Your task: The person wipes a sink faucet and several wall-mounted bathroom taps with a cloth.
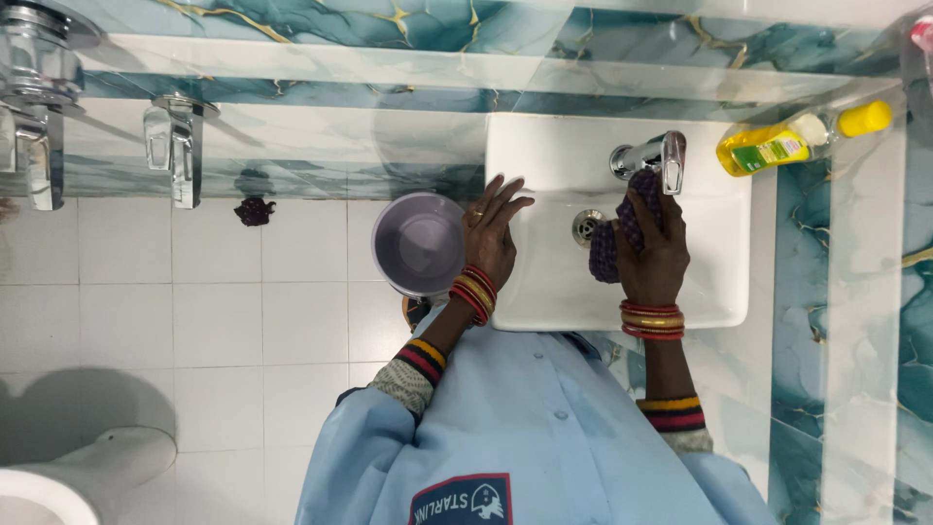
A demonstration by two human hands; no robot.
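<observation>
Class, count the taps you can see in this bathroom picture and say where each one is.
3. One tap sits on the white basin, above the right hand. Two wall taps are at the upper left. Others may lie outside the picture.

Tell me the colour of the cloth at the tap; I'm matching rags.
Dark purple cloth, seen in the head view.

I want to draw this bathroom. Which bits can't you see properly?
Head view only:
- White ceramic basin: its near rim is hidden by the blue shirt.
- Dark knitted scrub cloth: partly covered by the right hand.
- White toilet: cut off by the bottom-left edge.
- Grey plastic bucket: the left hand hides one side.
</observation>
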